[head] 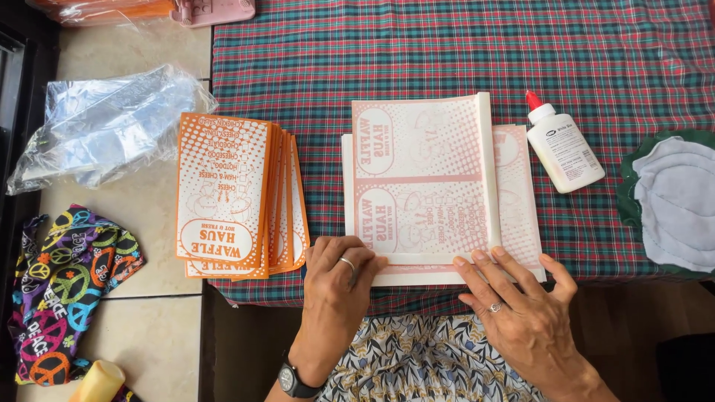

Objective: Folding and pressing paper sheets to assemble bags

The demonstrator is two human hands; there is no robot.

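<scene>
The person sat at the near edge of a table covered with a red-and-green plaid cloth (611,52). Both hands lay flat and spread, fingers apart, clamped on nothing. The left hand (339,272), with a ring and a black wristwatch (292,380), pressed down on the near left corner of a folded sheet of thin white paper printed in pale pink (421,179). The right hand (518,298), also ringed, pressed on the near right part of that sheet, its fingertips on the fold's edge. The folded sheet rested on top of a stack of similar pink-printed sheets (521,201), in the middle of the cloth, just in front of the person.

To the left, overhanging the cloth's edge, lay a fanned pile of finished orange-printed paper bags (231,193). To the right of the sheets stood a white glue bottle with a red cap (562,149), lying tilted. At the far right sat a grey cloth on a green one (674,201). On the tiled floor at left lay a crumpled clear plastic bag (104,126) and a colourful patterned fabric (67,290).
</scene>
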